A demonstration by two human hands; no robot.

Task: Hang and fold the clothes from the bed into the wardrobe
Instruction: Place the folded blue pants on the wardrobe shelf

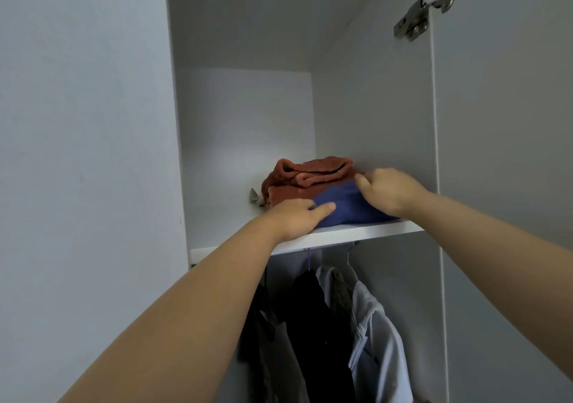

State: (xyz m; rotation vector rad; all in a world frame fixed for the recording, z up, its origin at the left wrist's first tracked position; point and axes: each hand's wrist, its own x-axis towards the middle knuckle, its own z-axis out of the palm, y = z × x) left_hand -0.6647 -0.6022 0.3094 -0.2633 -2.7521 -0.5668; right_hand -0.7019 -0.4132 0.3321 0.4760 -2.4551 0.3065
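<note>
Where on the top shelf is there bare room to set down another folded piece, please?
The shelf is bare left of the rust pile. The right half is crowded: the pile behind, blue garment in front, held by the left hand and right hand.

Both my arms reach up to the wardrobe shelf point(356, 232). My left hand point(294, 216) rests on the near left corner of a folded blue garment point(344, 205), thumb laid flat across the cloth — my fingers are tucked out of sight. My right hand point(387, 190) grips its far right side with curled fingers. A rust-orange garment point(310, 176) lies folded just behind, touching it. Below the shelf hang a black garment point(316, 325) and, to its right, a pale shirt point(378, 340).
</note>
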